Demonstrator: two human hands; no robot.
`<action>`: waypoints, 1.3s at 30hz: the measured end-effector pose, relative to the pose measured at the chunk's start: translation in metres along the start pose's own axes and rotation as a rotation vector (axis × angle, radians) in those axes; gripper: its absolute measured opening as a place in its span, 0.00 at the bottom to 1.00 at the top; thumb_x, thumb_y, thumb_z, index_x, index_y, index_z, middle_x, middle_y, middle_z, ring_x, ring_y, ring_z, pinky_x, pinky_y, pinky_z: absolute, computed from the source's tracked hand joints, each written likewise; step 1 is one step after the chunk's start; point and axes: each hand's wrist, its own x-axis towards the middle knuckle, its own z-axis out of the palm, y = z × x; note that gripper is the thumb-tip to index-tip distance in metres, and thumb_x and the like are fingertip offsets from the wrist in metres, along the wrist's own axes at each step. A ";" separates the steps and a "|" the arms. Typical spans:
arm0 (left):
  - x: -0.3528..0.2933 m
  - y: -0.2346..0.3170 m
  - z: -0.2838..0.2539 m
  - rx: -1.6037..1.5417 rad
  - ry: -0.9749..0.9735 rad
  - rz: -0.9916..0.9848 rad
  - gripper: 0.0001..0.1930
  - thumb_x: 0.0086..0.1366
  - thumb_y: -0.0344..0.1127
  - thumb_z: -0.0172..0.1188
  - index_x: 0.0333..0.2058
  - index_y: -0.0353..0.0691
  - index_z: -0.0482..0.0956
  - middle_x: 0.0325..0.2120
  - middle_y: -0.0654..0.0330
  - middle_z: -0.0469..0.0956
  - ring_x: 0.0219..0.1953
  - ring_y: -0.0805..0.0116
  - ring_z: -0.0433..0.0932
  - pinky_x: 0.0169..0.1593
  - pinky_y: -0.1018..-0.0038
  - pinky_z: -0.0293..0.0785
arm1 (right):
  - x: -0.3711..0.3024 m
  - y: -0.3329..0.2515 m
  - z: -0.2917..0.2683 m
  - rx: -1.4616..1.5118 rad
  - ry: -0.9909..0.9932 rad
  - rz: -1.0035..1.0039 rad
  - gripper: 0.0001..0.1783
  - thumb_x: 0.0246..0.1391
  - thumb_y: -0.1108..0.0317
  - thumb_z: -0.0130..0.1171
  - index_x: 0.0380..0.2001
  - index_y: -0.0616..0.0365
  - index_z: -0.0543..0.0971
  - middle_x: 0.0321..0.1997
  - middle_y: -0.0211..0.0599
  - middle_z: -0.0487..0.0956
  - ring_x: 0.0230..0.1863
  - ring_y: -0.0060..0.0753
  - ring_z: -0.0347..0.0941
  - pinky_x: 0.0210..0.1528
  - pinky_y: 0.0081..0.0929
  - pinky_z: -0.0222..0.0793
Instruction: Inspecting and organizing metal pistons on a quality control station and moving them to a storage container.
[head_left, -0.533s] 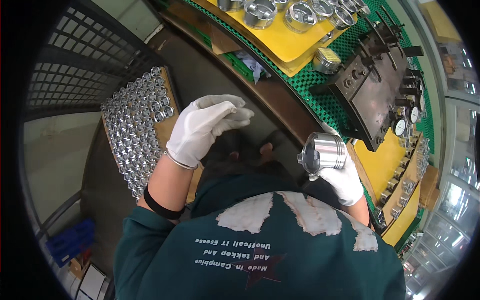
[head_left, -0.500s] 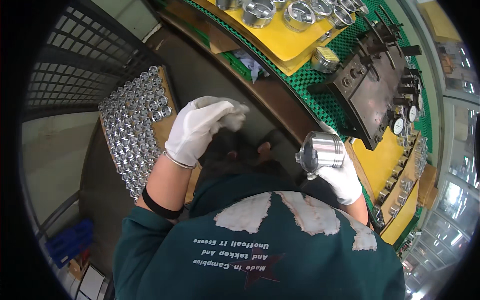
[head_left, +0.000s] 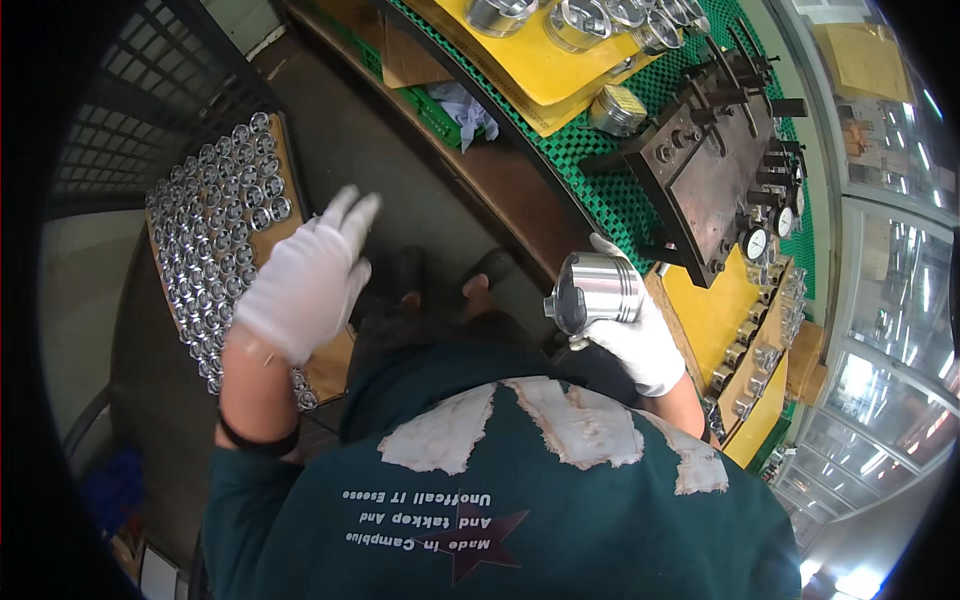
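Observation:
My right hand, in a white glove, grips a shiny metal piston. The piston lies on its side, its ringed end toward the palm and its dark hollow end facing left. My left hand, also white-gloved, is empty with its fingers stretched out. It hangs beside a board of many pistons standing close together in rows on the left. Those pistons are apart from the fingertips; the hand and forearm cover part of the board.
At the upper right a bench with a green mat bears a dark metal fixture with dial gauges. More pistons stand on a yellow sheet. A black mesh panel rises at the far left.
My left hand has moved left toward the board of pistons, its curled fingers now stretched out. My right hand still holds the piston. The whole view has shifted a little.

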 end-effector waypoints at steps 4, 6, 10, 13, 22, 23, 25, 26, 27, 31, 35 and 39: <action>-0.022 0.054 -0.114 -0.186 -0.042 0.282 0.18 0.58 0.35 0.63 0.47 0.39 0.77 0.45 0.52 0.78 0.45 0.51 0.77 0.48 0.62 0.72 | 0.008 -0.002 0.003 0.042 -0.038 0.007 0.57 0.45 0.68 0.74 0.71 0.59 0.49 0.51 0.37 0.76 0.42 0.26 0.76 0.41 0.26 0.76; -0.052 0.069 -0.137 -0.155 0.299 0.440 0.15 0.58 0.40 0.63 0.43 0.41 0.79 0.41 0.56 0.79 0.42 0.53 0.78 0.45 0.61 0.73 | 0.009 -0.002 0.009 0.001 -0.044 0.022 0.57 0.45 0.67 0.74 0.71 0.59 0.48 0.52 0.38 0.76 0.44 0.26 0.76 0.41 0.26 0.76; -0.054 0.091 -0.180 0.048 0.129 0.393 0.20 0.60 0.51 0.58 0.44 0.42 0.78 0.36 0.62 0.78 0.40 0.57 0.77 0.44 0.59 0.73 | 0.017 -0.005 0.019 -0.045 -0.121 0.021 0.56 0.48 0.63 0.73 0.71 0.56 0.47 0.53 0.40 0.76 0.45 0.26 0.76 0.42 0.25 0.77; -0.040 0.073 -0.175 0.046 0.529 -0.126 0.23 0.63 0.55 0.53 0.46 0.42 0.76 0.35 0.60 0.77 0.39 0.55 0.77 0.45 0.57 0.72 | 0.023 -0.005 0.024 -0.042 -0.165 0.023 0.55 0.48 0.64 0.72 0.71 0.55 0.47 0.53 0.44 0.77 0.46 0.27 0.76 0.42 0.25 0.77; -0.095 0.071 -0.180 -0.045 0.503 0.259 0.25 0.64 0.53 0.50 0.47 0.36 0.76 0.38 0.48 0.78 0.40 0.50 0.78 0.49 0.55 0.72 | 0.010 -0.011 0.002 0.025 -0.101 -0.032 0.56 0.48 0.66 0.72 0.71 0.56 0.46 0.55 0.48 0.76 0.49 0.31 0.77 0.44 0.27 0.77; -0.073 0.074 -0.189 -0.020 0.335 0.424 0.24 0.57 0.49 0.54 0.42 0.32 0.78 0.40 0.44 0.79 0.47 0.49 0.76 0.53 0.55 0.69 | 0.007 -0.016 -0.002 0.008 -0.103 -0.076 0.56 0.48 0.68 0.72 0.71 0.56 0.46 0.56 0.48 0.75 0.49 0.33 0.77 0.45 0.29 0.77; -0.011 0.083 -0.169 -0.060 0.287 0.427 0.21 0.49 0.38 0.62 0.41 0.30 0.79 0.43 0.43 0.79 0.51 0.46 0.75 0.55 0.55 0.69 | -0.003 -0.032 -0.012 -0.017 -0.055 -0.147 0.54 0.48 0.73 0.71 0.71 0.57 0.47 0.60 0.49 0.72 0.50 0.37 0.78 0.51 0.34 0.76; 0.035 0.089 -0.129 -0.146 0.398 0.301 0.21 0.47 0.31 0.65 0.44 0.33 0.79 0.43 0.47 0.79 0.49 0.44 0.76 0.54 0.54 0.71 | -0.009 -0.039 -0.019 -0.019 0.054 -0.202 0.54 0.47 0.71 0.72 0.70 0.57 0.49 0.59 0.48 0.73 0.53 0.38 0.76 0.55 0.35 0.73; 0.049 0.085 -0.106 0.122 0.306 0.201 0.25 0.50 0.28 0.64 0.50 0.34 0.77 0.52 0.46 0.74 0.58 0.39 0.68 0.63 0.53 0.62 | -0.012 -0.042 -0.029 -0.171 0.091 -0.256 0.53 0.45 0.69 0.72 0.70 0.57 0.51 0.59 0.48 0.73 0.54 0.38 0.75 0.57 0.36 0.72; 0.078 0.059 -0.039 0.085 -0.072 0.224 0.31 0.54 0.37 0.65 0.57 0.34 0.70 0.55 0.45 0.72 0.61 0.41 0.65 0.64 0.55 0.62 | -0.027 -0.064 -0.053 -0.501 0.263 -0.328 0.53 0.37 0.65 0.73 0.68 0.57 0.57 0.57 0.47 0.74 0.57 0.38 0.72 0.61 0.33 0.67; 0.122 0.094 -0.024 0.276 0.206 0.385 0.30 0.56 0.34 0.65 0.57 0.32 0.69 0.53 0.45 0.73 0.55 0.42 0.72 0.60 0.56 0.66 | -0.028 -0.074 -0.087 -0.746 0.431 -0.385 0.53 0.34 0.63 0.73 0.66 0.58 0.60 0.56 0.50 0.74 0.57 0.46 0.73 0.60 0.35 0.68; 0.156 0.168 -0.032 0.045 0.155 0.524 0.27 0.56 0.32 0.65 0.54 0.34 0.71 0.51 0.45 0.75 0.51 0.46 0.75 0.55 0.60 0.72 | -0.005 -0.082 -0.120 -1.102 0.643 -0.489 0.51 0.37 0.56 0.73 0.64 0.62 0.63 0.52 0.52 0.75 0.51 0.53 0.75 0.52 0.39 0.73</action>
